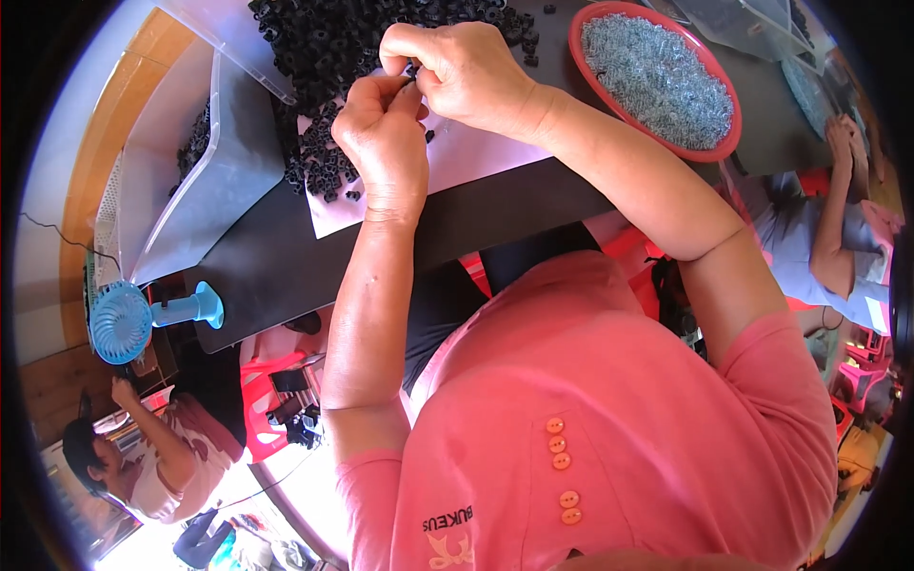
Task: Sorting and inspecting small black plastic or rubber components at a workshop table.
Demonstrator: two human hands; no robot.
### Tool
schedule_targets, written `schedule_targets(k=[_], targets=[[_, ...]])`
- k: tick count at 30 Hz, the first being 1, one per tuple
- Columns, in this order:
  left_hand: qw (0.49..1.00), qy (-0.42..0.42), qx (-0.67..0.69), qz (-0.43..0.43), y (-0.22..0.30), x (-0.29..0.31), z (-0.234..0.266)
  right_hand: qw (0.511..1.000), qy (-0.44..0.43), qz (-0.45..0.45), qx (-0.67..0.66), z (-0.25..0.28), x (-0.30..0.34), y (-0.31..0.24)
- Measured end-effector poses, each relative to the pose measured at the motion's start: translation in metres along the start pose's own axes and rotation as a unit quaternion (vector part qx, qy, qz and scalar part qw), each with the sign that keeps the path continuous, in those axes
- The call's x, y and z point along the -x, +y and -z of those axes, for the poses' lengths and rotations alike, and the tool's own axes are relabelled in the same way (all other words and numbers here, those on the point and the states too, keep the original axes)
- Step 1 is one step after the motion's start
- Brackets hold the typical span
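The left hand [384, 133] and right hand [464, 71] are meeting fingertip to fingertip, both pinching one small black ring [411, 72]; the black ring heap [333, 48] is lying just beyond them.

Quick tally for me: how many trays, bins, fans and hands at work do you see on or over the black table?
Red oval tray of silvery parts: 1
Clear plastic bin: 1
Blue handheld fan: 1
Hands over the black parts: 2, left hand and right hand
Total: 5
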State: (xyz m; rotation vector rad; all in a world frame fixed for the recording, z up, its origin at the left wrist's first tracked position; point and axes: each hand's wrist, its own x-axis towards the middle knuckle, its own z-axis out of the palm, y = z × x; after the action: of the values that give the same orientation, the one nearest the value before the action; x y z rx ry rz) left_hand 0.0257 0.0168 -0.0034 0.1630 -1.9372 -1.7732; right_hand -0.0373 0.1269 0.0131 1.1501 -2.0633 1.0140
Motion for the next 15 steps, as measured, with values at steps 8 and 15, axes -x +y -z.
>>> schedule_targets(k=[8, 15], targets=[[0.992, 0.021, -0.102, -0.077, -0.006, -0.006, 0.006, 0.999, 0.034, 0.036, 0.011, -0.008, 0.003, 0.002], [0.986, -0.007, 0.13, 0.103, 0.008, -0.009, 0.013, 0.995, 0.033, -0.053, -0.08, -0.005, 0.001, 0.003]])
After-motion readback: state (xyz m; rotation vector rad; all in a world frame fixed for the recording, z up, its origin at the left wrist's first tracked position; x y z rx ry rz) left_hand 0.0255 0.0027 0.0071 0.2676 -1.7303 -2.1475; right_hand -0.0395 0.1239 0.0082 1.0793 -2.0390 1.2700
